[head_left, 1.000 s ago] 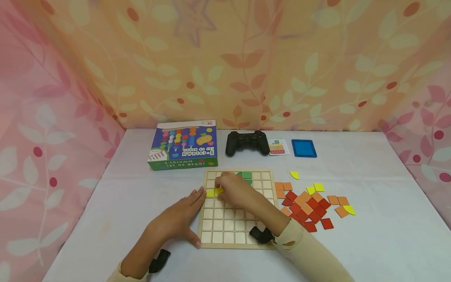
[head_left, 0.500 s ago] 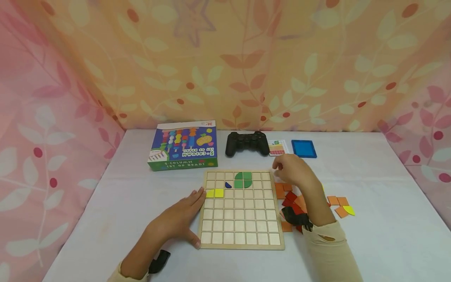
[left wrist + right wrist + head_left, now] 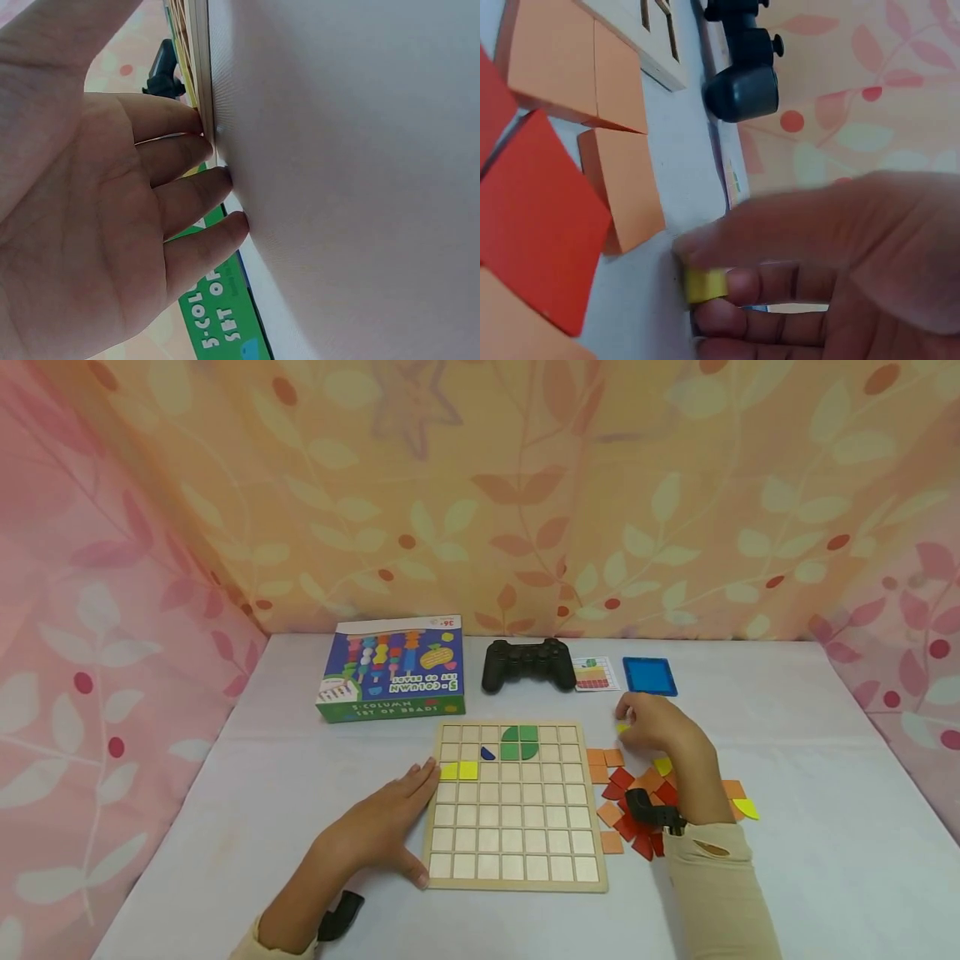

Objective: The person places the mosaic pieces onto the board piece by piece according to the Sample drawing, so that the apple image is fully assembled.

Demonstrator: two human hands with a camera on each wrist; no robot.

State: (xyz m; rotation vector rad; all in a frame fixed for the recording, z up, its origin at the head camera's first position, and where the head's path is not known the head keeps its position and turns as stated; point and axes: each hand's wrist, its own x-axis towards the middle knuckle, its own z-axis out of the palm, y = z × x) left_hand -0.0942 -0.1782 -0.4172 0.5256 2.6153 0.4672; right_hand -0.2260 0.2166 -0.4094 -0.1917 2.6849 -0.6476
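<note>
Along the left edge of a wooden grid board point(image 3: 532, 842), my left hand point(image 3: 378, 822) lies with fingers extended, its fingertips and thumb touching the frame. To the right of the board's far corner, my right hand point(image 3: 663, 727) pinches a yellow quarter-circle tile point(image 3: 706, 285) between thumb and fingers, low over the table. Two yellow tiles point(image 3: 468, 770) sit side by side in the board's third row. Green tiles point(image 3: 510, 751) fill several cells near the top, and a small dark blue piece point(image 3: 487, 753) lies left of them.
Orange and red tiles point(image 3: 624, 828) are heaped right of the board, partly under my right forearm. Behind stand a bead-set box point(image 3: 390, 672), a black game controller point(image 3: 528, 665), a pattern card point(image 3: 596, 674) and a blue square tray point(image 3: 649, 677). Patterned cloth point(image 3: 525, 493) walls the back.
My right hand has left the yellow tile on the board and moved right, down to the loose yellow quarter-circle tile, which it now pinches. My left hand has stayed at the board's edge.
</note>
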